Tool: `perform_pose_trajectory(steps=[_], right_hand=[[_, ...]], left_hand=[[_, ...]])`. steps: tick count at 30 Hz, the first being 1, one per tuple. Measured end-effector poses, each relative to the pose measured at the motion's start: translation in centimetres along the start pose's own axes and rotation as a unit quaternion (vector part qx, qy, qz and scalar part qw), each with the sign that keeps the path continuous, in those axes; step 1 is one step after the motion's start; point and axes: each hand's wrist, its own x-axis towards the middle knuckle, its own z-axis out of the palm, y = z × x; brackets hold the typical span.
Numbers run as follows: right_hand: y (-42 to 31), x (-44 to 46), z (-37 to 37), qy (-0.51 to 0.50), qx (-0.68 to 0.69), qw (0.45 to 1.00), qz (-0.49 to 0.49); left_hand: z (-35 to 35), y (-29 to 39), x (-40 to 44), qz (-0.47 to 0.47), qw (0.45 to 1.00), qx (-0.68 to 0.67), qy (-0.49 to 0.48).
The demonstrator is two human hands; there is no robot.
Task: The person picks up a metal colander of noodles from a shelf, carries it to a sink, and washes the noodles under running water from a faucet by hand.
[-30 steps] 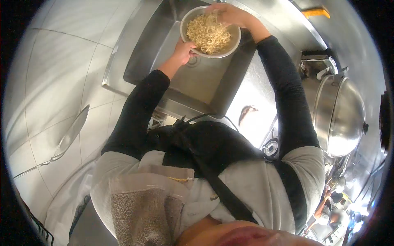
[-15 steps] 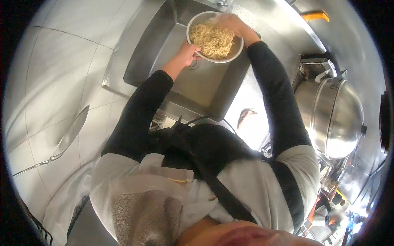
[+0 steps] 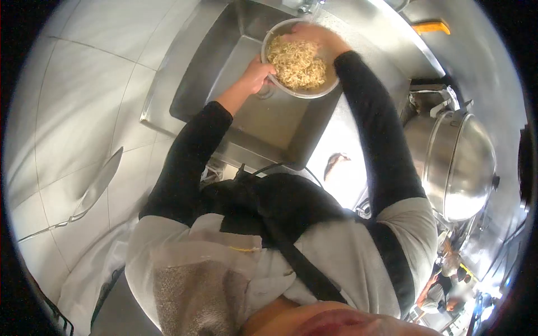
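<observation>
From where I stand, the left hand (image 3: 259, 75) has the bowl (image 3: 332, 71) by its near left side, closed firmly on the rim, with the thumb laid over the edge and the other fingers tucked down along the outside. There is no gap that I can see between palm and bowl. The right hand (image 3: 314, 38) reaches in over the far side, the back of the hand uppermost and the fingers pointing in toward the food. It is smeared by blur, and I honestly cannot tell whether those fingers are curled around anything or spread loose; they do seem to touch the top edge of the heap.

That heap, a tangle of pale strands (image 3: 298, 66), sits in the bowl just to the right of the left hand and on the near side of the right one. It leans toward the left and middle, leaving a bare crescent of the bowl's inner wall on the right. The bowl itself is over the far right part of the steel sink (image 3: 269, 129), with the tap (image 3: 305, 8) just beyond it.

Both forearms are in black sleeves (image 3: 372, 123), stretched out in front of the body. Off to the right, well apart from the hands, stands a big steel pot with a domed lid (image 3: 468, 168); something orange (image 3: 431, 27) lies farther back.
</observation>
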Motion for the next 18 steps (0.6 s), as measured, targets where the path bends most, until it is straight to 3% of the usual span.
perform_pose_trajectory(steps=[2,6,7,10,14,15,18], right_hand=[[-5.8,-2.3,2.3,0.122,0.023,0.991,0.047],[-2.9,-2.2,2.0,0.136,0.003,0.99,-0.037],[-4.0,-3.5,0.4,0.186,-0.063,0.974,-0.111],[-2.9,-2.2,-1.4,0.06,0.091,0.993,0.045],[-7.6,-1.9,-0.6,0.2,0.094,0.975,0.025],[-4.6,1.0,1.9,0.197,0.088,0.971,-0.099],[-4.5,-3.3,-0.2,0.01,-0.101,0.995,-0.021]], left_hand=[[0.8,0.8,0.1,-0.02,0.999,0.022,-0.011],[0.5,-1.1,0.4,-0.03,0.999,-0.016,0.011],[0.2,-1.2,0.3,-0.031,0.999,-0.017,0.012],[0.0,-0.9,0.4,-0.025,1.0,0.003,-0.005],[1.9,0.1,-0.3,0.002,0.999,0.03,-0.027],[2.3,0.7,-0.7,0.003,0.999,0.032,-0.015],[2.2,0.7,-1.5,0.004,1.0,0.023,0.009]])
